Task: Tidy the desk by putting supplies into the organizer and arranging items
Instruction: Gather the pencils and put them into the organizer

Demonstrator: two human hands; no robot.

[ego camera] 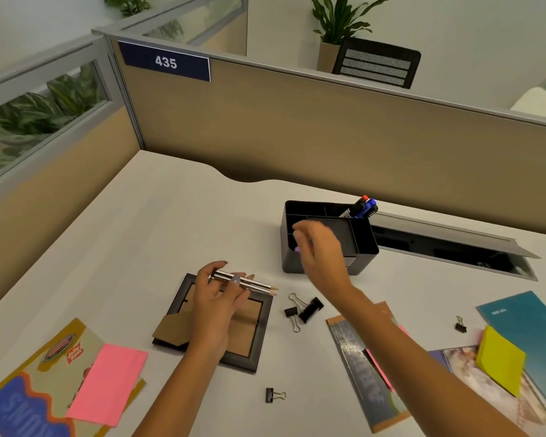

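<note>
A black desk organizer (364, 236) stands at the back of the white desk, with markers (363, 207) upright in its rear right compartment. My right hand (320, 252) hovers blurred at the organizer's front left side, fingers curled; a small purple spot shows at its fingertips, and I cannot tell whether it holds anything. My left hand (216, 296) grips two striped pencils (259, 283) above a face-down picture frame (252, 326), the pencil tips pointing right.
Two black binder clips (304, 310) lie right of the frame, another (275, 395) nearer me, one (460, 324) far right. A pink note pad (108, 383) lies on a booklet (29, 389) at left. Booklets (364, 373), a yellow pad (500, 361) and a teal folder (530, 320) lie at right.
</note>
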